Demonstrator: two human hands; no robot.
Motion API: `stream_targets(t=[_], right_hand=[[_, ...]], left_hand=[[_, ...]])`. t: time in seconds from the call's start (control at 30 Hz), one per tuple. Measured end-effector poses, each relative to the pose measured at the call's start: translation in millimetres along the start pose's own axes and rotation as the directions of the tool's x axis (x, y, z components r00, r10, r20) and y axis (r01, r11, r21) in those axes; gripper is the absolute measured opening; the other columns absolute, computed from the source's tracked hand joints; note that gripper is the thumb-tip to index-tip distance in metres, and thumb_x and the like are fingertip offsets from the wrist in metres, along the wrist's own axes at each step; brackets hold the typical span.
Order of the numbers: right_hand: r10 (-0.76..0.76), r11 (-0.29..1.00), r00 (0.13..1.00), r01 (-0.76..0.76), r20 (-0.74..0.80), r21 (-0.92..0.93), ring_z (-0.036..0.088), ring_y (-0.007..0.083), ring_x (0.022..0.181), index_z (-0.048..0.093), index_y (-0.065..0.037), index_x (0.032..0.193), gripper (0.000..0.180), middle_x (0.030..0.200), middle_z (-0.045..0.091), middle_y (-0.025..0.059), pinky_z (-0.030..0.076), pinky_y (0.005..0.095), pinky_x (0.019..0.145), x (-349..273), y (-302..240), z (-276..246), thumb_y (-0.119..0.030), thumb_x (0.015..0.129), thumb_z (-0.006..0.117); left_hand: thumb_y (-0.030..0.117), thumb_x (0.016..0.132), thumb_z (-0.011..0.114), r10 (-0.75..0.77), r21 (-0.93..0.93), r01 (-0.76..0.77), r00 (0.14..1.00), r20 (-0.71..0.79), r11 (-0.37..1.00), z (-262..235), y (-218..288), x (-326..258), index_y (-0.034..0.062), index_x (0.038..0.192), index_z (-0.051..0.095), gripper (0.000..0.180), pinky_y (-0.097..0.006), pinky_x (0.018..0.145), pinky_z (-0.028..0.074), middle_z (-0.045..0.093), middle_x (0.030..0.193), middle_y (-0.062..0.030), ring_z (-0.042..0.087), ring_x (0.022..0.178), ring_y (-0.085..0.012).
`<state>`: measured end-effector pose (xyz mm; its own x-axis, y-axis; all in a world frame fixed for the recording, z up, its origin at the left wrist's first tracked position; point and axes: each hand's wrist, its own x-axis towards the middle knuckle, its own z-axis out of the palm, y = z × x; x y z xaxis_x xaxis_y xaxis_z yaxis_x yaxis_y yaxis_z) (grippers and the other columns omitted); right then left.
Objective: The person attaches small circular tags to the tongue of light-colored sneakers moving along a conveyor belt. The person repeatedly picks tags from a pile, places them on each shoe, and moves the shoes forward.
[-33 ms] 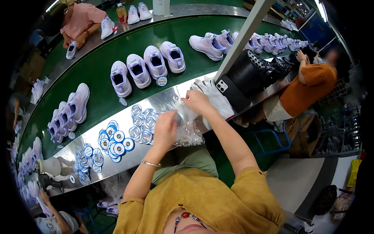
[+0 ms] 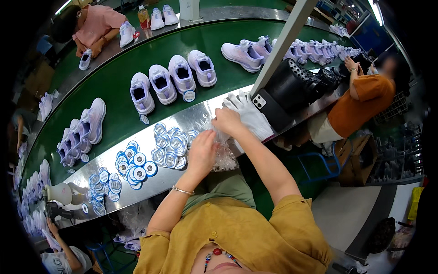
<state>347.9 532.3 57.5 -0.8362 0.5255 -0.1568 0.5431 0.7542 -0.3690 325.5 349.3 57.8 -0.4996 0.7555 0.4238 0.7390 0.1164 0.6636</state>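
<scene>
Shiny metal bench [image 2: 191,112] being flanked by flat green belt [image 2: 114,75], pale lavender sneakers [image 2: 160,85] being carried on it. Round blue-and-white tags [image 2: 138,159] being left mostly in loose piles, few being seen beside sneakers. Clear plastic bag [image 2: 225,160] at bench edge being handled, contents seemingly not yet emptied: top apparently being gripped by closed right hand [image 2: 227,120]; left hand [image 2: 202,153] being half-curled alongside, hold impossible to tell.

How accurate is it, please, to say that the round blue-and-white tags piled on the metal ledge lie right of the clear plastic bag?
The side is wrong: the head view shows the piled tags on the metal ledge lying left of the clear plastic bag.
</scene>
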Motion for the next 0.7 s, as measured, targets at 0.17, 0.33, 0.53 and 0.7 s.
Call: stream_targets(t=[0.17, 0.33, 0.53, 0.7], right_hand=[[-0.056, 0.975, 0.998, 0.060, -0.026, 0.214, 0.065, 0.0285, 0.078, 0.066, -0.002, 0.090, 0.019, 0.081, 0.068, 0.0134, 0.051, 0.0386, 0.070, -0.7, 24.7, 4.9, -0.019, 0.081, 0.062], [-0.005, 0.684, 0.956, 0.217, -0.293, 0.696, 0.062, 0.0183, 0.067, 0.064, -0.002, 0.091, 0.015, 0.074, 0.065, 0.0079, 0.049, 0.0305, 0.062, -14.5, 44.7, 5.7, -0.011, 0.079, 0.066], [0.061, 0.747, 0.877, 0.277, -0.477, 0.605, 0.062, 0.0193, 0.066, 0.062, -0.002, 0.087, 0.010, 0.074, 0.064, 0.0098, 0.048, 0.0311, 0.061, 14.6, 55.9, -8.8, -0.008, 0.080, 0.064], [0.089, 0.791, 0.738, 0.355, -0.668, 0.498, 0.061, 0.0197, 0.064, 0.060, -0.002, 0.086, 0.008, 0.072, 0.062, 0.0107, 0.047, 0.0313, 0.060, 22.6, 54.2, -75.2, -0.006, 0.081, 0.064]], left_hand=[[0.015, 0.081, 0.066, 0.032, 0.205, -0.057, 0.992, 0.124, 0.977, 34.2, 12.2, -11.0, -0.0048, 0.125, 0.049, 0.051, -0.044, 0.102, 0.039, 0.046, 0.132, -0.0260, 0.044, 0.124, -0.0409], [0.022, 0.084, 0.063, -0.005, 0.232, -0.045, 0.977, 0.211, 0.972, 37.3, 23.6, -6.4, -0.0045, 0.132, 0.042, 0.059, -0.045, 0.106, 0.033, 0.036, 0.142, -0.0243, 0.037, 0.131, -0.0383], [0.027, 0.089, 0.057, -0.009, 0.261, -0.072, 0.955, 0.296, 0.963, 49.7, 17.1, -9.3, -0.0052, 0.134, 0.041, 0.058, -0.044, 0.109, 0.030, 0.036, 0.144, -0.0232, 0.035, 0.134, -0.0354], [0.027, 0.090, 0.055, -0.009, 0.265, -0.070, 0.958, 0.286, 0.962, 51.0, 18.9, -6.5, -0.0062, 0.132, 0.043, 0.055, -0.044, 0.109, 0.030, 0.039, 0.141, -0.0239, 0.036, 0.132, -0.0353]])
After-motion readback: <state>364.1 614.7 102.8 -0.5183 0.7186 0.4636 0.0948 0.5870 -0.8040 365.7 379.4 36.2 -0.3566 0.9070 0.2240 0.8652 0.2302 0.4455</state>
